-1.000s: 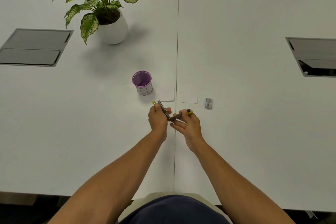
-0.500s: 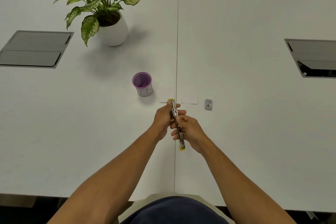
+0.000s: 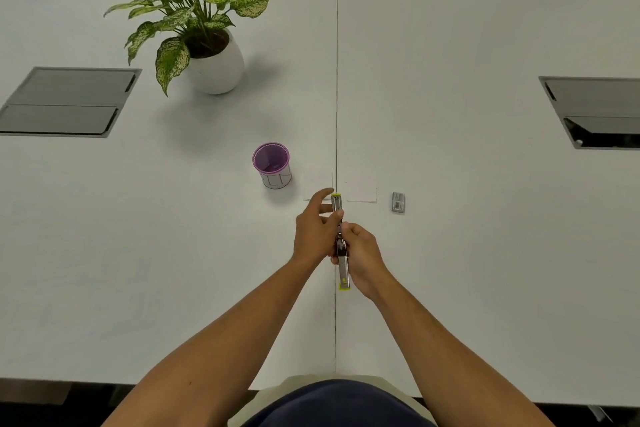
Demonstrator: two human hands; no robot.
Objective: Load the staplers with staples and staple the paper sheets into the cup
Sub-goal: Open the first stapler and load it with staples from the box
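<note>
Hands both on the slim metal stapler with lime-green ends point(image 3: 340, 239), swung open between them: right hand point(image 3: 362, 251) wrapped round it, left hand point(image 3: 317, 227) pinching loosely with fingers splayed, so I reckon it could slip or snap shut.

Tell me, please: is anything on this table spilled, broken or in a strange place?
Nothing stands out. The cup stands upright, two paper sheets lie flat beside it, and the staple box is closed. Both hands hold the stapler swung fully open, as for loading.
</note>
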